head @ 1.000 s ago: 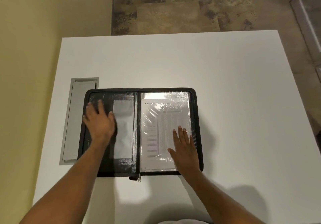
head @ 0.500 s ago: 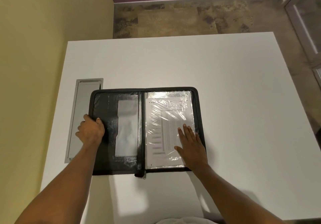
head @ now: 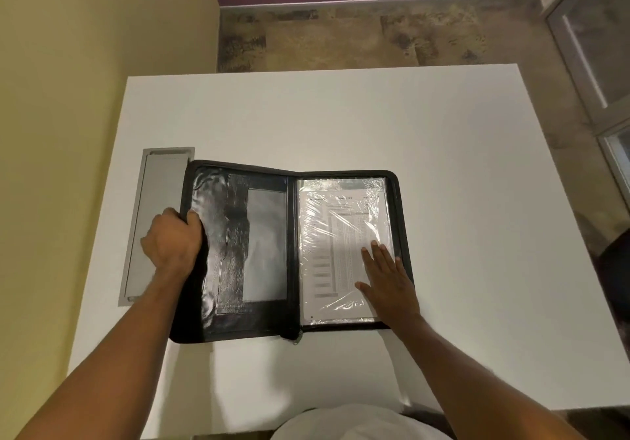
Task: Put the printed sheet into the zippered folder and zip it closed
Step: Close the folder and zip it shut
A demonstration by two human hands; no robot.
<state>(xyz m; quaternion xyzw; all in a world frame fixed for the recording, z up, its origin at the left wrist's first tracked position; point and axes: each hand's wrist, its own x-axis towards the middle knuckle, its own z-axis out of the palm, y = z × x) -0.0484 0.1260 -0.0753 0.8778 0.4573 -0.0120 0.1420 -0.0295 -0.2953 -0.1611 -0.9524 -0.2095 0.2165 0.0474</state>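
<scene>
A black zippered folder point(head: 238, 252) lies unzipped and spread wide on the white table point(head: 443, 200). The printed sheet point(head: 337, 245) sits in the folder's right half under a clear plastic sleeve. My left hand point(head: 174, 241) grips the outer edge of the folder's left cover, and that cover is raised slightly off the table. My right hand point(head: 385, 279) rests flat, fingers apart, on the lower right part of the sheet. The zipper pull point(head: 297, 339) hangs at the bottom of the spine.
A grey metal cable flap point(head: 153, 221) is set into the table just left of the folder. A yellow wall runs along the table's left side. Brown floor lies beyond the far edge, and a glass door stands at the right.
My left hand slid from the inside of the left cover to its outer edge, closed on it and lifted it a little. My right hand stayed on the sheet.
</scene>
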